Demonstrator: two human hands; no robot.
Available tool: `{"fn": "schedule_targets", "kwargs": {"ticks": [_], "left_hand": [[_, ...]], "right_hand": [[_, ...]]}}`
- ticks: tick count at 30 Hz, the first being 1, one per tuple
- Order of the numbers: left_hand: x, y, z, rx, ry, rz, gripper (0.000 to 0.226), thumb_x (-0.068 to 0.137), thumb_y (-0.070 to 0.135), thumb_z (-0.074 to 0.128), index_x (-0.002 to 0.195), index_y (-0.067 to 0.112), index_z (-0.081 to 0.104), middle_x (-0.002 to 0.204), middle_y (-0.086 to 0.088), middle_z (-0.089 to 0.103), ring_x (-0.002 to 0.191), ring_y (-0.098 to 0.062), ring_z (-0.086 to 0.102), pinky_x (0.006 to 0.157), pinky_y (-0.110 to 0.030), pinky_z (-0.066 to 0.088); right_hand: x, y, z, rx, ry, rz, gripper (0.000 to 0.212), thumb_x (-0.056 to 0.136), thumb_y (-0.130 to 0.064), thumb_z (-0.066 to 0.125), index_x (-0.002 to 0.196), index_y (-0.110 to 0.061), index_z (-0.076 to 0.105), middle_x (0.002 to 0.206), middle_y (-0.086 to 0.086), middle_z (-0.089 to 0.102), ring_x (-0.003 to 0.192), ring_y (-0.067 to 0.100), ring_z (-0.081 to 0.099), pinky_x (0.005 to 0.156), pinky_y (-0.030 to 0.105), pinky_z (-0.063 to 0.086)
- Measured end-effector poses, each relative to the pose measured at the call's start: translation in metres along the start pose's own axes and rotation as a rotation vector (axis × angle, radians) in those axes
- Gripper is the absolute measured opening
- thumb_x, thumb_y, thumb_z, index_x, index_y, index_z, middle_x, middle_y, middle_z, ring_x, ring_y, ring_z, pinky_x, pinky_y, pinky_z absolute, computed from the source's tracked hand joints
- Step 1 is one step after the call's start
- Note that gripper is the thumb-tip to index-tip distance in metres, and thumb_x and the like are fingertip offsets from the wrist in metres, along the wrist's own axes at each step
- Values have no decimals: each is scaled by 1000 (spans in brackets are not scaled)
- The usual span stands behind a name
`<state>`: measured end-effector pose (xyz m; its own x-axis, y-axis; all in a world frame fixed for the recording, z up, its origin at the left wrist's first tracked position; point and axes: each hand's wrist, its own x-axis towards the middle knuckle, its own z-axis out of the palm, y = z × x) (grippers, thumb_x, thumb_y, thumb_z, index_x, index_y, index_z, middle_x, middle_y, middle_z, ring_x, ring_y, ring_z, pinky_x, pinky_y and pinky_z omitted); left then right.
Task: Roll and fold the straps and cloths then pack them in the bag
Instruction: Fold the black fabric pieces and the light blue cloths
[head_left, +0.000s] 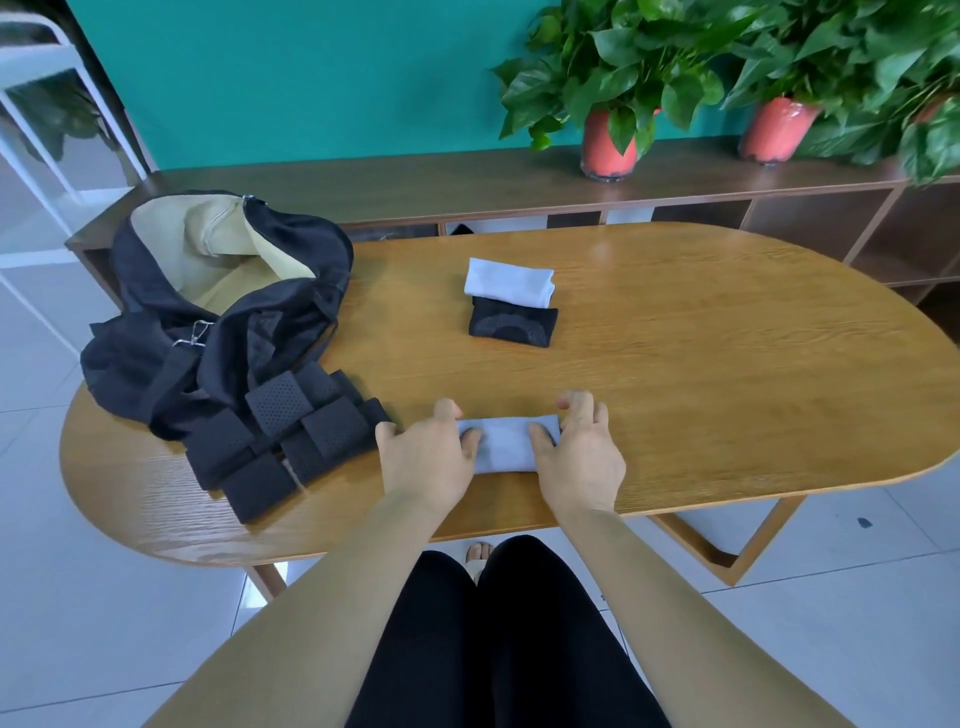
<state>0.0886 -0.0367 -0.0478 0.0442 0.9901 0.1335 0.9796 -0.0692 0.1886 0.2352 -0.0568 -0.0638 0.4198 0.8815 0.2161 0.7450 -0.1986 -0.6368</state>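
A folded grey-blue cloth (506, 444) lies near the front edge of the wooden table (701, 374). My left hand (426, 457) grips its left end, thumb on top and fingers curled round the far side. My right hand (582, 457) grips the right end the same way. Farther back lie a folded white cloth (509, 281) and, just in front of it, a folded black cloth (513, 325). Several rolled black perforated straps (285, 436) sit at the left. Behind them stands the open black bag (218, 312) with a tan lining.
A long low wooden shelf (467, 182) runs behind the table and carries two potted plants in red pots (608, 143). A white frame (41, 130) stands at the far left. My legs are under the table's front edge.
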Motion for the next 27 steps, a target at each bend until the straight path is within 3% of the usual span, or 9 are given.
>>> {"fn": "schedule_targets", "kwargs": {"ticks": [3, 5, 8, 9, 12, 15, 19, 22, 27], "left_hand": [[1, -1, -2, 19, -19, 22, 29, 99, 47, 34, 115, 23, 40, 52, 9, 45, 48, -11, 40, 79, -33, 22], [0, -2, -8, 51, 20, 49, 31, 99, 49, 34, 117, 24, 39, 58, 10, 50, 54, -14, 46, 82, -34, 25], [-5, -5, -10, 50, 129, 92, 32, 98, 44, 41, 121, 23, 47, 93, 4, 59, 87, -19, 56, 85, -35, 29], [-9, -5, -9, 29, 177, 122, 32, 97, 41, 45, 122, 23, 51, 102, 0, 59, 94, -21, 55, 87, -37, 32], [-23, -3, -6, -1, 252, 304, 37, 96, 31, 47, 130, 18, 53, 130, -4, 54, 118, -23, 50, 100, -40, 32], [-35, -2, -3, 96, 51, 425, 52, 103, 34, 25, 150, 14, 23, 158, -3, 23, 146, -17, 17, 117, -40, 1], [-34, -7, 7, 176, -140, 370, 57, 103, 40, 10, 153, 15, -3, 161, -2, -2, 148, -17, -5, 115, -43, -15], [-33, -8, 8, 187, -169, 377, 56, 104, 38, 12, 152, 17, -5, 161, -3, -4, 148, -18, -7, 114, -42, -17], [-29, -9, 3, 198, -186, 394, 53, 105, 30, 15, 153, 18, -4, 161, -1, -3, 148, -16, -6, 113, -44, -20]], "right_hand": [[1, 1, 2, -51, 38, -62, 22, 86, -26, 64, 105, -18, 56, 101, 2, 51, 85, 22, 54, 62, 29, 37], [0, 4, 4, -79, 128, -158, 11, 82, -20, 69, 90, -15, 63, 91, 5, 53, 80, 25, 53, 62, 32, 41], [-1, 5, -3, -168, 271, -286, 4, 82, -20, 67, 81, -17, 69, 92, 5, 59, 78, 27, 54, 62, 32, 39], [-2, 6, -6, -199, 278, -342, 12, 85, -23, 60, 85, -17, 70, 100, 6, 61, 85, 28, 56, 65, 34, 39], [-10, 8, -11, -298, 105, -585, 35, 91, -29, 43, 109, -13, 68, 124, 11, 60, 118, 31, 52, 90, 42, 38], [-20, 16, -7, -470, -131, -707, 51, 99, -36, 27, 130, -7, 55, 138, 14, 51, 133, 29, 43, 109, 45, 23], [-24, 18, -4, -564, -259, -608, 66, 102, -42, 5, 134, -6, 52, 138, 14, 52, 130, 29, 47, 110, 44, 23], [-23, 16, -5, -579, -280, -587, 60, 102, -38, 12, 132, -7, 54, 135, 13, 55, 127, 28, 50, 109, 45, 36], [-20, 14, -6, -586, -312, -583, 51, 94, -31, 27, 127, -9, 59, 129, 12, 60, 121, 27, 56, 103, 46, 42]]}}
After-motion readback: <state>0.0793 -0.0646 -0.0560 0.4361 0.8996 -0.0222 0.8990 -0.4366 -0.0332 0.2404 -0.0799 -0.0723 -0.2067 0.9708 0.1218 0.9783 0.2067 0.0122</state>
